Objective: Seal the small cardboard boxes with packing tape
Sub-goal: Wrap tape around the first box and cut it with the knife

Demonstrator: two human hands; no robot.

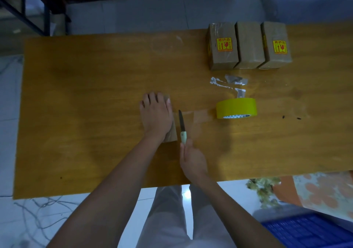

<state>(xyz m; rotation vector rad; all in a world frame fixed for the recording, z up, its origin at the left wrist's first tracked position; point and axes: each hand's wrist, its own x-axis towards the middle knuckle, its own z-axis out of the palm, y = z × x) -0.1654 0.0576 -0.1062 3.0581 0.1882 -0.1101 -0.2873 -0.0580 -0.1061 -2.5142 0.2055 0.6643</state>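
While three small brown cardboard boxes [249,45] stand side by side at the upper right of the frame, already wrapped in glossy tape and two of them bearing yellow fragile stickers, a fourth small cardboard box [170,133] lies near the middle of the orange-brown wooden bench [86,104], so the job looks mostly done with this one in hand. The left hand [155,114] lies flat on it, fingers spread and straight, pressing it down. The right hand [193,160] pinches the pale green handle of a small dark-bladed knife [182,126], the blade just beside the box where a clear strip of tape [198,115] runs toward the yellow roll of packing tape [236,108]; cutting that strip appears to be the step under way. Crumpled tape scraps [229,82] lie between roll and finished boxes. Wide bare bench lies left of the hands; the near edge sits close to the forearms.
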